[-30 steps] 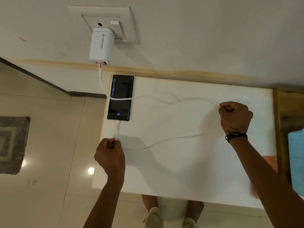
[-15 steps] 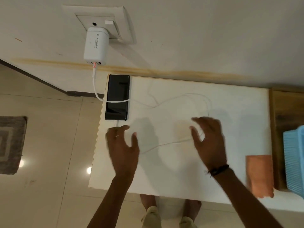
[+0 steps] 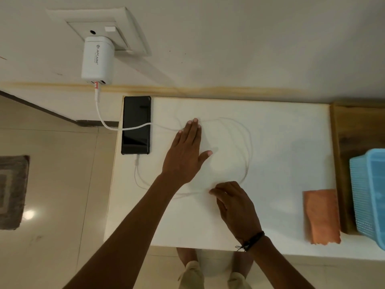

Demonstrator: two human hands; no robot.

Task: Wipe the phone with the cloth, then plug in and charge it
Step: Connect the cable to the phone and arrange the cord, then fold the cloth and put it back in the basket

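Observation:
A black phone lies with a dark screen at the far left corner of the white table. A white cable runs from the white charger in the wall socket, across the phone, loops over the table and enters the phone's near end. My left hand lies flat and open on the cable loop, right of the phone. My right hand rests lower, fingers bent and touching the cable loop. An orange cloth lies at the table's right edge.
A light blue plastic basket sits on a wooden surface to the right of the table. Left of the table is tiled floor with a grey mat. The wall stands right behind the table.
Both hands released the pulled cable and came together over the table. The cable now lies in a loose loop. The phone's lit screen has gone dark.

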